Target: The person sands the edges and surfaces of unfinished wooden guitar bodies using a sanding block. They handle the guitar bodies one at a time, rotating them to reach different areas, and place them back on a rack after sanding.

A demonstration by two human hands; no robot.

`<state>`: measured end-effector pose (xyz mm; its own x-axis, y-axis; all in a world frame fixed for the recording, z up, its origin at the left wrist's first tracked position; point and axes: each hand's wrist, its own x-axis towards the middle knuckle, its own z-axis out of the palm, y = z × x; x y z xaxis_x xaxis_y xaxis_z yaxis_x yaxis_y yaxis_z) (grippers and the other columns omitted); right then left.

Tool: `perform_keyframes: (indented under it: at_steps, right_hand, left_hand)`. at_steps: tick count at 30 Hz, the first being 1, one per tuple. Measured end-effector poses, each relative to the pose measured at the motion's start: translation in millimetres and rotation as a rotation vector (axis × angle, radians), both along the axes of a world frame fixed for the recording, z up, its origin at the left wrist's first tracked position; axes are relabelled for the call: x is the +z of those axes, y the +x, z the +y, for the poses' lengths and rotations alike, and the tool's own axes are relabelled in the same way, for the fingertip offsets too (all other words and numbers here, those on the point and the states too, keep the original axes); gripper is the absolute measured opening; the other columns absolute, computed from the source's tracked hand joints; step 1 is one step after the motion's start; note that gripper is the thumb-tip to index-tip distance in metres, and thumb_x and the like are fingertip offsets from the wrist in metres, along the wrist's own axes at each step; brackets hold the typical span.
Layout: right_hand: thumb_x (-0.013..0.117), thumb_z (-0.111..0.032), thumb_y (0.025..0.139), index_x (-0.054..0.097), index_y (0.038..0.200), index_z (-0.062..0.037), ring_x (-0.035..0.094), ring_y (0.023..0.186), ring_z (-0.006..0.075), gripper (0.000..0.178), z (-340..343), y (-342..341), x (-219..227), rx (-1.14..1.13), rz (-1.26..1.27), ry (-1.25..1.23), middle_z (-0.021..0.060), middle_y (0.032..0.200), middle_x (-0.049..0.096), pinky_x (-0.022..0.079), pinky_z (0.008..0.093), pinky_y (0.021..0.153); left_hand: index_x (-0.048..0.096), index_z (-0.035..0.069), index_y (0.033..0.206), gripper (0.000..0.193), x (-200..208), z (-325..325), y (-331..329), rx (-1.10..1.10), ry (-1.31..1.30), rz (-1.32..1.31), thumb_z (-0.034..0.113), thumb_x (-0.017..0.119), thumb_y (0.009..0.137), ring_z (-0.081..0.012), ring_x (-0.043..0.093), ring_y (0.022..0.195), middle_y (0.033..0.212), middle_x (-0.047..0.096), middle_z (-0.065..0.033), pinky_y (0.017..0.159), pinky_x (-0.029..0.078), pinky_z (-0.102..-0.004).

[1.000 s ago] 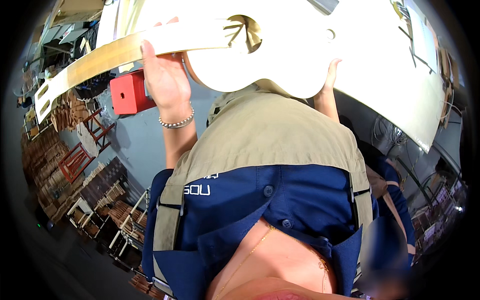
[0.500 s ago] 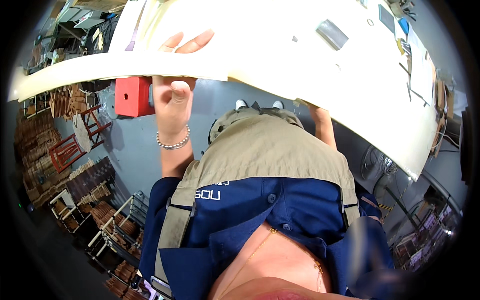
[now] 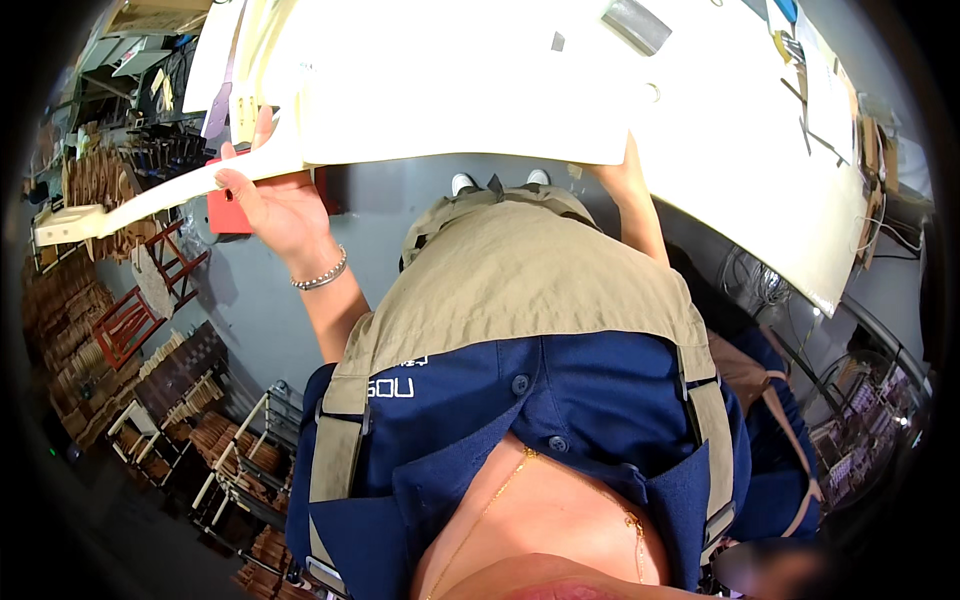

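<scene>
My left hand cups a pale wooden guitar neck from below, thumb on the near side and fingers reaching up behind it. The neck slants down to the left and ends in a blocky headstock. Its other end flares out beside my left fingers and merges with the glaring white surface, so I cannot tell where it stops. At the right end of the pale front edge, my right hand grips around the corner; its fingertips are mostly hidden. Whether that edge belongs to the table or the workpiece is unclear.
A red block with a hole sits behind my left wrist. On the white table lie a dark grey block and a small grey chip. Racks of wooden parts stand left. Blue clothing shows close at my right.
My left hand has shifted left and now wraps the neck. The neck's left end has dropped and its headstock has come into view. My right hand has come up slightly at the edge.
</scene>
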<state>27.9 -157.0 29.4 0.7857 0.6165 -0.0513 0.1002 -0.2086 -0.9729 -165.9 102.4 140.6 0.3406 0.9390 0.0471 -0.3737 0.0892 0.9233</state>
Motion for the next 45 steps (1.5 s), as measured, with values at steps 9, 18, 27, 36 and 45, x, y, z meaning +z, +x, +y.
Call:
perform_keyframes:
  at_steps: [9, 18, 27, 36, 45]
  right_hand:
    - [0.088, -0.02, 0.051, 0.038, 0.135, -0.0081, 0.039, 0.124, 0.031, 0.098, 30, -24, 65, 0.118, -0.316, -0.049, 0.0138, 0.13, 0.044, 0.036, 0.0429, 0.1]
    - [0.085, -0.038, 0.054, 0.022, 0.144, -0.0109, 0.035, 0.127, 0.0305, 0.113, 59, -36, 91, 0.482, -0.298, 0.365, 0.0128, 0.138, 0.04, 0.027, 0.0457, 0.106]
    - [0.07, -0.048, 0.072, 0.047, 0.133, -0.0177, 0.026, 0.133, 0.0322, 0.072, 66, -26, 92, 0.454, -0.755, 0.244, 0.0151, 0.144, 0.032, 0.023, 0.0488, 0.106]
    - [0.078, -0.036, 0.068, 0.01, 0.147, -0.0162, 0.029, 0.133, 0.0267, 0.106, 75, -3, 33, 0.397, 0.155, 0.364, 0.0145, 0.146, 0.027, 0.026, 0.0375, 0.107]
    - [0.084, -0.002, 0.055, 0.015, 0.146, -0.0098, 0.033, 0.131, 0.0241, 0.113, 98, -5, -22, 0.296, 0.185, 0.273, 0.0115, 0.142, 0.034, 0.031, 0.036, 0.106]
  left_hand:
    - [0.046, -0.003, 0.122, 0.052, -79, 30, -51, 0.222, -0.43, 0.069, 0.041, 0.037, 0.097, -0.0265, 0.054, 0.109, 0.119, 0.054, -0.0174, 0.09, 0.049, -0.0419]
    - [0.045, -0.002, 0.123, 0.047, -170, 15, -72, -0.082, -0.943, -0.127, 0.034, 0.043, 0.095, -0.0261, 0.053, 0.109, 0.119, 0.054, -0.0147, 0.093, 0.046, -0.0414]
    - [0.044, -0.001, 0.125, 0.045, -196, 11, -95, -0.207, -0.903, -0.228, 0.03, 0.049, 0.092, -0.0258, 0.052, 0.11, 0.12, 0.053, -0.0134, 0.095, 0.043, -0.0413]
    - [0.052, 0.002, 0.096, 0.029, -101, 81, -90, 0.109, -0.555, -0.249, 0.03, 0.057, 0.09, -0.0224, 0.057, 0.091, 0.096, 0.058, -0.0122, 0.079, 0.051, -0.0379]
    - [0.052, 0.015, 0.114, 0.031, -47, 94, -64, 0.163, -0.095, -0.256, 0.03, 0.06, 0.088, -0.0296, 0.059, 0.094, 0.087, 0.06, -0.0056, 0.096, 0.045, -0.0472]
